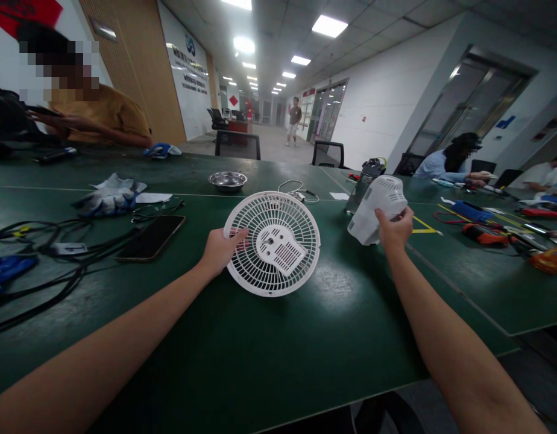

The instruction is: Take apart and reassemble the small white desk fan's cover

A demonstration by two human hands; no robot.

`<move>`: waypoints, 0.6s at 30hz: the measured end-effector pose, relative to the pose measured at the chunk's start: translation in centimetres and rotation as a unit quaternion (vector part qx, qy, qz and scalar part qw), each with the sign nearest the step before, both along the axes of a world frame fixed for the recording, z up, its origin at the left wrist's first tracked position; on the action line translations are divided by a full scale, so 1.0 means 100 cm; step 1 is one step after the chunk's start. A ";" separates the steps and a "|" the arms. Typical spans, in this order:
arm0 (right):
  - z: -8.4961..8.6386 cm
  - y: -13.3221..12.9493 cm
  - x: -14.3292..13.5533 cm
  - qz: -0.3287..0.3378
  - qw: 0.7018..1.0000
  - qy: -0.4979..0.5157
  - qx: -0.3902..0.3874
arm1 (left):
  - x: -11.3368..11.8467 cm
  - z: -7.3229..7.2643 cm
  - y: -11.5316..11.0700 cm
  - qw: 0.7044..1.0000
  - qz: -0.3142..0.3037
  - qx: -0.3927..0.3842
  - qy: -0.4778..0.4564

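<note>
My left hand is closed on the left rim of a round white fan grille, with the thumb over its front. A solid slotted plate fills the middle of the grille, which tilts up over the green table. On the right, my right hand grips a white plastic housing with vent slots at its top, holding it slanted off to the side of the grille. My fingers behind the housing are partly hidden. A thin white cord lies behind the grille.
A metal bowl and a dark bottle-like container stand farther back. To the left lie a phone, work gloves and black cables. Tools lie at the right. Several people sit or stand around.
</note>
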State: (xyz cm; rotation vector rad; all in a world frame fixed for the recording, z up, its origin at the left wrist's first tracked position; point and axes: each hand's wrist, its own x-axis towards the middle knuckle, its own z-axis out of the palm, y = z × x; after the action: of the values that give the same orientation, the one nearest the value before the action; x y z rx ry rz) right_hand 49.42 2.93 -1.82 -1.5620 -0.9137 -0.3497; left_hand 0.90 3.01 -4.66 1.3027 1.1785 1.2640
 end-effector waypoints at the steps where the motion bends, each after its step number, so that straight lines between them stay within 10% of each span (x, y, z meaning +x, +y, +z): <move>1: 0.000 0.000 0.000 0.004 1.000 0.006 0.005 | 0.000 0.000 0.000 1.000 0.000 0.000 0.000; 18: -0.006 0.003 0.007 0.019 0.998 -0.050 0.022 | -0.001 0.003 -0.003 1.000 -0.014 -0.005 0.003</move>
State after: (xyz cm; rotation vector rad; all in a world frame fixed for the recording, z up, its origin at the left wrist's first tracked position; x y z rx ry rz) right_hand 50.07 3.23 -2.40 -1.4962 -1.0053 -0.4205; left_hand 0.80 2.68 -4.33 1.3119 1.1656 1.2326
